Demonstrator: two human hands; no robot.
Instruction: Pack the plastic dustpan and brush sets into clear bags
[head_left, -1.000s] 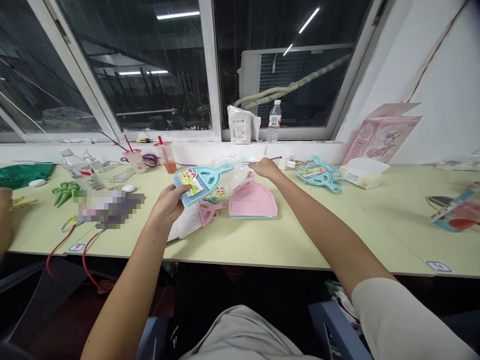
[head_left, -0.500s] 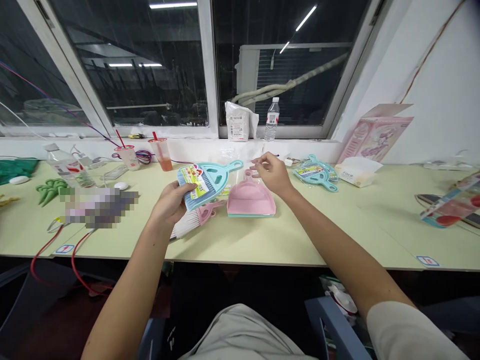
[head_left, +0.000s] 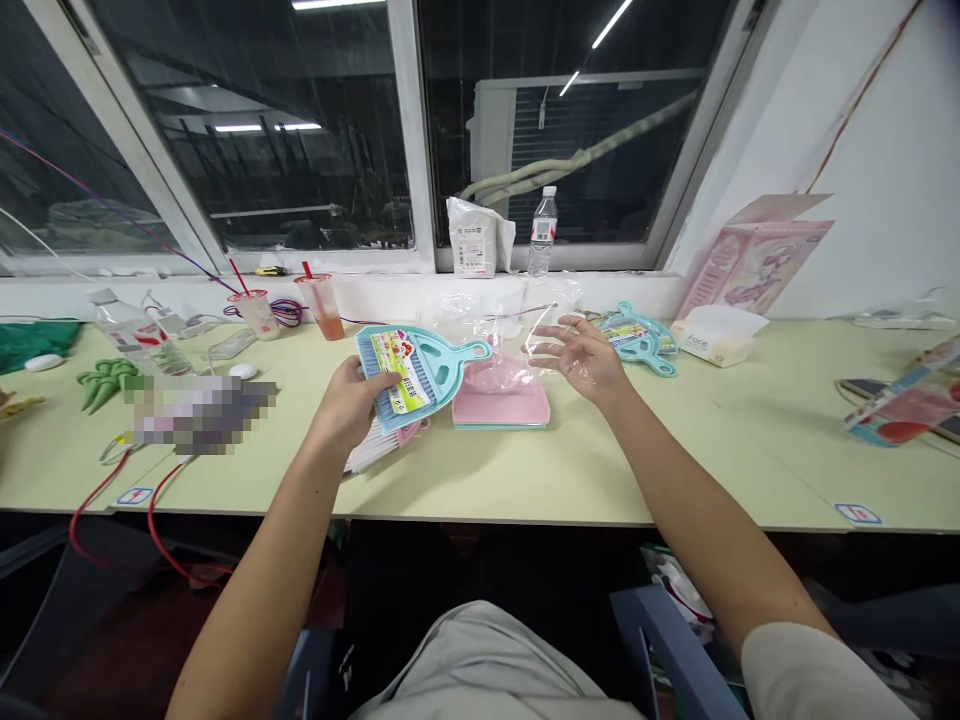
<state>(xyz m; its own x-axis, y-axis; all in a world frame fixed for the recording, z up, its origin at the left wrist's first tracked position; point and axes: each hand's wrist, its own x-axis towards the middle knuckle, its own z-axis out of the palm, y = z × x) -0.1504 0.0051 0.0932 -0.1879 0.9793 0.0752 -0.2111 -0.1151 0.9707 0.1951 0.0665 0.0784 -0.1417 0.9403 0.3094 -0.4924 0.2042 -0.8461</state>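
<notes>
My left hand (head_left: 349, 400) grips a teal dustpan (head_left: 439, 372) with a brush and a yellow-green label on it, held above the table. Fingers spread, my right hand (head_left: 579, 358) is beside a clear plastic bag (head_left: 517, 325); the film lies against or near the fingers and no firm grip shows. Below the bag, a pink dustpan (head_left: 501, 405) lies on the table with a teal edge under it. A white-bristled brush (head_left: 373, 447) with a pink handle lies partly hidden beneath the held dustpan.
Teal dustpan sets (head_left: 641, 340) lie behind my right hand, near a tissue pack (head_left: 716, 340). Two cups with red straws (head_left: 322, 305) and a bottle (head_left: 142, 335) stand at the back left. Another bottle (head_left: 543, 232) is on the sill.
My right hand has moved right, away from the teal dustpan's handle, and its fingers have spread. The clear bag now spreads over the pink dustpan. The left hand keeps its hold.
</notes>
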